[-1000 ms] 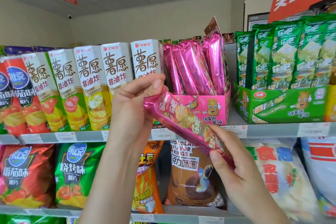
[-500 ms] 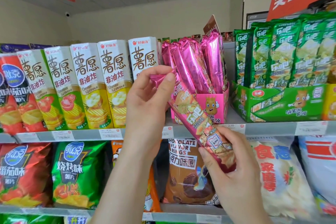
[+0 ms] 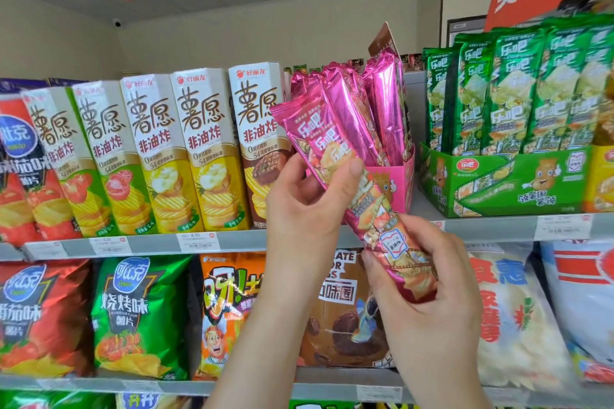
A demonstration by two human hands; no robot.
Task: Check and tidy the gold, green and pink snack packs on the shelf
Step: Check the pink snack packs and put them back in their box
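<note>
Up close at the snack aisle, a person held 1 pink pack (image 3: 327, 139) tilted in front of the pink display box (image 3: 400, 183) on the upper shelf (image 3: 153, 244). The left hand (image 3: 309, 206) pinched its middle, thumb across the printed face; the right hand (image 3: 428, 292) curled round its lower end. More pink packs (image 3: 385, 103) stood upright in the box, green packs (image 3: 518, 93) just beside it to the right

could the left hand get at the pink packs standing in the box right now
Probably not yet: the left hand grips the held pink pack, which slants in front of the boxed pink packs. Nothing else blocks them.
</note>
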